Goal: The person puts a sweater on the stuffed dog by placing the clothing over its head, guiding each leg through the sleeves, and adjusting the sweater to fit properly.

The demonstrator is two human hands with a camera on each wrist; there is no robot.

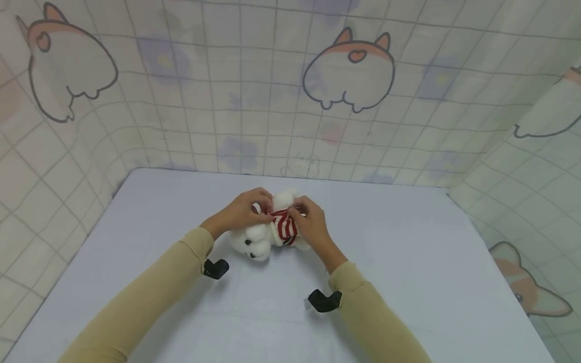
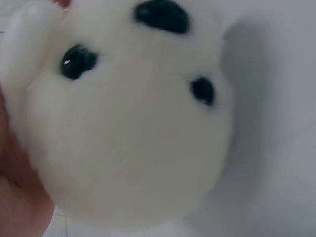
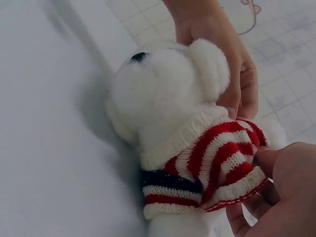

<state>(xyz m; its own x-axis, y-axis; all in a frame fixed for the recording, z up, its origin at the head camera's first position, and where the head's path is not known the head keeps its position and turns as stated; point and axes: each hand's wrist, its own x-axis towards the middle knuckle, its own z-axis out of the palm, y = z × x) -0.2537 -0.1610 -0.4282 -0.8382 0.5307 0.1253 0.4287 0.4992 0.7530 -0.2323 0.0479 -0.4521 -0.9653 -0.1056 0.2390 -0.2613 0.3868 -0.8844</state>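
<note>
A white plush toy animal (image 1: pixel 254 241) with dark eyes and nose lies on its side, head toward the left. It wears a knitted sweater (image 1: pixel 285 228) with red and white stripes and a dark blue band (image 3: pixel 170 181). My left hand (image 1: pixel 242 209) pinches the sweater near the collar, behind the toy's head; its fingertips are partly hidden. With thumb and fingers, my right hand (image 1: pixel 313 222) pinches the sweater's edge (image 3: pixel 242 187) on the upper side. The toy's head (image 2: pixel 133 133) fills much of the left wrist view, the left palm beside it.
The toy lies on a pale table (image 1: pixel 395 262). Grid-patterned cloth (image 1: pixel 254 101) with cartoon dogs stands behind and along both sides. Black wrist devices (image 1: pixel 324 301) sit by both cuffs, low over the tabletop.
</note>
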